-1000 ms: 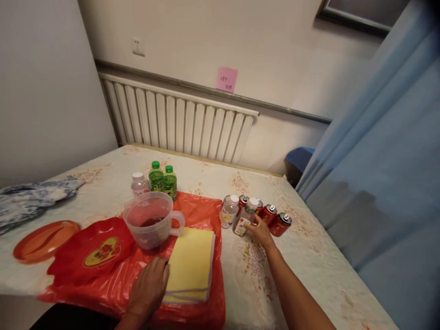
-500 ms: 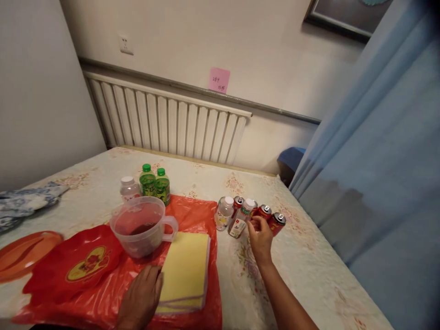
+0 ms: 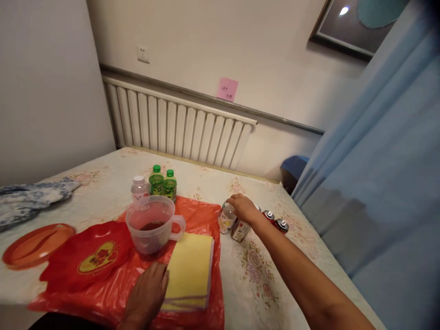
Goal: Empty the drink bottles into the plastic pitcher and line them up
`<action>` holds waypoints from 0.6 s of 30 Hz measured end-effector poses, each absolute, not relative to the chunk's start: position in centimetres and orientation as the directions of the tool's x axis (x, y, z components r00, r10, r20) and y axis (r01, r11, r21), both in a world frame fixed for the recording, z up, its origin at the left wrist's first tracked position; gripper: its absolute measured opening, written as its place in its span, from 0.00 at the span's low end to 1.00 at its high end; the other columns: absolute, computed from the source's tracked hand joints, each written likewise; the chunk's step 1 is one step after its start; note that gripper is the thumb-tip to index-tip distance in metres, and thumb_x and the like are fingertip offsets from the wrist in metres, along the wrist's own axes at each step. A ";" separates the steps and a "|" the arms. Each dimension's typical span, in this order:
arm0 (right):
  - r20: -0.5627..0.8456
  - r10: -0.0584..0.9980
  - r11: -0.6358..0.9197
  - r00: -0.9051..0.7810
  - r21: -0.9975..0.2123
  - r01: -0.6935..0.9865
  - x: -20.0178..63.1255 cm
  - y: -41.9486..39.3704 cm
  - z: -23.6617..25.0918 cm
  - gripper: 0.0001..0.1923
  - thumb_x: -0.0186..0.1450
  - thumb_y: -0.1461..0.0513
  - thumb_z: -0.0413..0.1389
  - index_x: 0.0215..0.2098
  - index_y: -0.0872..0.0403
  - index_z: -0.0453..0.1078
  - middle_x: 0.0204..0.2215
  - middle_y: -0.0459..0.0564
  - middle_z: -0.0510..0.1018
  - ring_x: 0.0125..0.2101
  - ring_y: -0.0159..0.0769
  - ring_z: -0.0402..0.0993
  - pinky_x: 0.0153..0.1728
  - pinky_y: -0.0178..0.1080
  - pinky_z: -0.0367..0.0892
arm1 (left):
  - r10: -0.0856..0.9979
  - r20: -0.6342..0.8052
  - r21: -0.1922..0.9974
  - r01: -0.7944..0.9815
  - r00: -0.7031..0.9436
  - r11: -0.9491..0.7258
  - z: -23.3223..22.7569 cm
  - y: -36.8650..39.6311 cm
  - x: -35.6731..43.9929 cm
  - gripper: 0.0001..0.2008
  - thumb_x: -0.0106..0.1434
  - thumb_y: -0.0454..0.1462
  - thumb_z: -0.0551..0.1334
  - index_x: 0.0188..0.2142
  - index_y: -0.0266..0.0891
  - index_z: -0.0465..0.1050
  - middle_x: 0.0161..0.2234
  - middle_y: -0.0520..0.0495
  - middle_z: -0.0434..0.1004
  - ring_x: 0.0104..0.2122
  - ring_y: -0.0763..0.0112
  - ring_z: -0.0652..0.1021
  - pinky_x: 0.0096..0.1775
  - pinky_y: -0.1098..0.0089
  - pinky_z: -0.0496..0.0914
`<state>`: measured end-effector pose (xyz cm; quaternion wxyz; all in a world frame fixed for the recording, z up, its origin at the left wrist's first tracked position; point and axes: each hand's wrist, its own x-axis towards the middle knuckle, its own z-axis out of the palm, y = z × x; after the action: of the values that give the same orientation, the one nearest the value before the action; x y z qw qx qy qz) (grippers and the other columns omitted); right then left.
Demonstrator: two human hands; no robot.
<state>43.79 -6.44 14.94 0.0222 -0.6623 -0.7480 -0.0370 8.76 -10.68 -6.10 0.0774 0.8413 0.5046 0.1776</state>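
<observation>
Covering two labelled bottles (image 3: 231,223), right hand (image 3: 243,207); writing unreadable.

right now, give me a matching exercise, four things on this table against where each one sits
Things:
1. clear plastic measuring jug
2. yellow stack of cloths
3. two green-capped bottles
4. flat orange plate

Places:
A. far left on the tablecloth
B. beside the left hand
C. behind the jug, toward the radiator
D. on the red plastic bag, dark liquid inside

Pairs: 1-D, 2-B, 3-C, 4-A
</observation>
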 end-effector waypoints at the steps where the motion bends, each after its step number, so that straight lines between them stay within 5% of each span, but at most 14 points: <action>1: 0.039 0.993 0.112 -0.114 0.046 0.993 43.8 -6.0 14.9 0.19 0.60 0.70 0.59 0.48 0.51 0.74 0.46 0.54 0.77 0.49 0.42 0.71 0.48 0.39 0.64 | 0.875 0.221 0.305 0.822 0.430 -0.481 -6.1 -10.7 8.8 0.16 0.71 0.40 0.45 0.37 0.41 0.70 0.36 0.46 0.73 0.39 0.61 0.75 0.45 0.60 0.65; 8: -0.141 0.989 0.058 -0.040 0.130 0.990 44.0 -4.1 14.2 0.17 0.69 0.56 0.56 0.54 0.54 0.67 0.52 0.53 0.73 0.46 0.40 0.74 0.45 0.48 0.72 | 0.884 0.178 0.295 0.833 0.433 -0.468 -5.4 -10.9 8.8 0.16 0.71 0.39 0.44 0.38 0.41 0.70 0.37 0.45 0.73 0.40 0.61 0.74 0.44 0.61 0.65; 18: -0.147 0.989 -0.006 0.029 0.153 0.988 44.3 -3.4 13.9 0.17 0.69 0.57 0.56 0.54 0.53 0.67 0.52 0.53 0.72 0.46 0.41 0.74 0.46 0.48 0.72 | 0.870 0.211 0.304 0.816 0.446 -0.492 -5.5 -10.8 8.8 0.16 0.71 0.40 0.45 0.37 0.41 0.70 0.37 0.45 0.73 0.40 0.61 0.75 0.45 0.61 0.66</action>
<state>44.34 -3.41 13.88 -0.1065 -0.7094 -0.6968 -0.0011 8.75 -10.78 -5.51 0.0791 0.8465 0.4979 0.1711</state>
